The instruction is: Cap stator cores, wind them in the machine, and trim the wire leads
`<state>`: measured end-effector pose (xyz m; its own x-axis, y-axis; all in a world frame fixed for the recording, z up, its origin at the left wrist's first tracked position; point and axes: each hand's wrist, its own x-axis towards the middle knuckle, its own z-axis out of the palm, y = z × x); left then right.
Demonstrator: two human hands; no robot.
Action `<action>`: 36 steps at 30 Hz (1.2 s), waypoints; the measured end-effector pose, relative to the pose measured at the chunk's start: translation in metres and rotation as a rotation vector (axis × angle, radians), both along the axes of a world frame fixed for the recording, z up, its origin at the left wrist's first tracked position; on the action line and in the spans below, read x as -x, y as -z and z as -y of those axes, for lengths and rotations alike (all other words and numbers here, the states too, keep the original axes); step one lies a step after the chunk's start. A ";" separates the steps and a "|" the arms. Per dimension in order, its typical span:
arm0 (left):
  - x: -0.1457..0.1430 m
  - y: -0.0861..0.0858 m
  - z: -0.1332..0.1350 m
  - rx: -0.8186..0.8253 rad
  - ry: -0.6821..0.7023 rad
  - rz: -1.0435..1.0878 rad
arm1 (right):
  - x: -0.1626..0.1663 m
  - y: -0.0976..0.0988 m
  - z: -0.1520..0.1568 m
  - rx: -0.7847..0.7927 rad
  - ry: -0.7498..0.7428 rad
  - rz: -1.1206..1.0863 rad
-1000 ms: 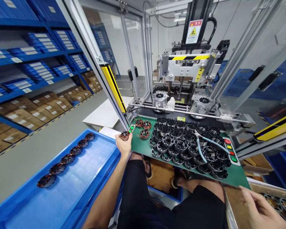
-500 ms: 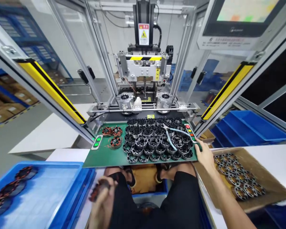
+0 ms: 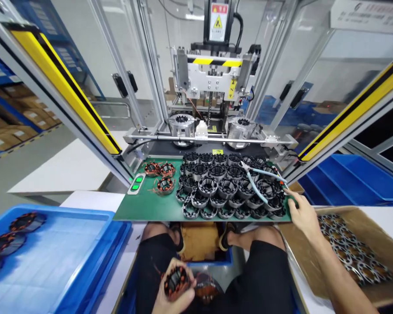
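Observation:
My left hand (image 3: 173, 294) is low over my lap, fingers wrapped round a copper-wound stator (image 3: 176, 281). My right hand (image 3: 300, 213) rests on the right end of the green work board (image 3: 147, 209), fingertips at the column of buttons (image 3: 283, 185) on its edge; the fingers look curled, with nothing visibly held. On the board stand several black stator cores (image 3: 222, 187), with blue-handled cutters (image 3: 258, 179) lying across them. Three wound stators (image 3: 160, 174) sit at the board's left, next to a green-lit button (image 3: 136, 184).
A blue tray (image 3: 62, 257) at the left holds a row of wound stators (image 3: 9, 235). A cardboard box (image 3: 356, 248) of stators is at the right. Behind the board stands a press machine (image 3: 212, 87) with two round fixtures, flanked by yellow light curtains (image 3: 65, 87).
My left hand has carried a wound stator from the board's left corner down to my lap. My right hand has moved from the box to the buttons at the board's right end. The view has swung right.

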<state>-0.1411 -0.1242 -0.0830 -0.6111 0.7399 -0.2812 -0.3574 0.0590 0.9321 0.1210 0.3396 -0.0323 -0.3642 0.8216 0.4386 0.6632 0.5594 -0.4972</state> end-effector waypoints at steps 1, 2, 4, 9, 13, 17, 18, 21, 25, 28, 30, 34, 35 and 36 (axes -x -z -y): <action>0.006 -0.015 -0.006 -0.034 -0.016 -0.096 | 0.000 -0.010 0.005 -0.001 -0.009 -0.008; 0.011 -0.030 -0.013 -0.058 0.001 -0.212 | 0.000 -0.019 0.014 -0.003 -0.009 -0.019; 0.022 -0.057 -0.025 -0.132 0.088 -0.452 | -0.001 -0.036 0.046 -0.020 0.035 -0.065; 0.032 -0.080 -0.043 -0.254 0.168 -0.510 | 0.022 -0.078 0.182 0.178 -0.251 -0.190; 0.022 -0.085 -0.045 -0.356 0.244 -0.427 | 0.061 -0.104 0.252 0.431 -0.783 -0.129; 0.012 -0.094 -0.042 -0.340 0.310 -0.341 | 0.077 -0.104 0.264 0.586 -0.912 -0.117; 0.011 -0.097 -0.041 -0.311 0.313 -0.334 | 0.076 -0.102 0.264 0.597 -0.925 -0.109; 0.013 -0.100 -0.037 -0.226 0.333 -0.378 | 0.066 -0.100 0.258 0.504 -0.938 -0.035; 0.023 -0.088 -0.034 -0.237 0.293 -0.512 | 0.048 -0.102 0.247 0.428 -1.077 0.086; 0.013 -0.071 -0.040 -0.343 0.355 -0.402 | 0.051 -0.096 0.257 0.687 -1.231 -0.205; -0.009 -0.065 -0.047 -0.442 0.353 -0.193 | 0.062 -0.085 0.279 1.008 -1.184 -0.605; -0.058 -0.075 -0.061 -0.513 0.006 0.422 | 0.084 -0.059 0.319 1.065 -1.002 -0.852; -0.064 -0.078 -0.064 -0.472 -0.050 0.559 | 0.085 -0.054 0.322 0.929 -1.036 -0.730; -0.066 -0.081 -0.067 -0.419 -0.080 0.666 | 0.082 -0.050 0.322 0.782 -1.080 -0.597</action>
<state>-0.0751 -0.0570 -0.0023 -0.4679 0.8259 -0.3146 -0.8364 -0.2989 0.4594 0.0387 0.0175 0.0180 -0.8728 0.3669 0.3219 -0.3052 0.1045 -0.9465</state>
